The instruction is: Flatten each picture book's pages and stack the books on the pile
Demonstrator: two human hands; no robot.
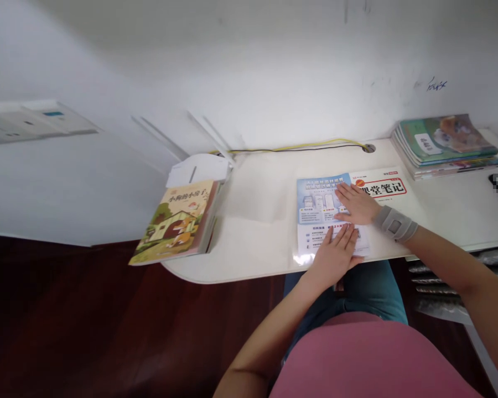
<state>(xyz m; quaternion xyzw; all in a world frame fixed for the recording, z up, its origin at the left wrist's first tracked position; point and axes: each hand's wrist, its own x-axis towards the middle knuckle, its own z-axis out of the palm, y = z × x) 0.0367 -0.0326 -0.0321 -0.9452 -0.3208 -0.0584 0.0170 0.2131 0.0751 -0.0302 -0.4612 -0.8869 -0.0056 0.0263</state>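
A blue and white printed booklet in a clear plastic cover lies on the white desk in front of me. Under its right side a white book with large black characters sticks out. My left hand lies flat on the booklet's lower edge, fingers stretched out and together. My right hand, with a grey wrist brace, presses flat on the booklet's right part, fingers spread.
A stack of picture books hangs over the desk's left end, with a white router behind it. Another stack of books lies at the back right. Yellow and black cables run along the wall. Dark floor lies below.
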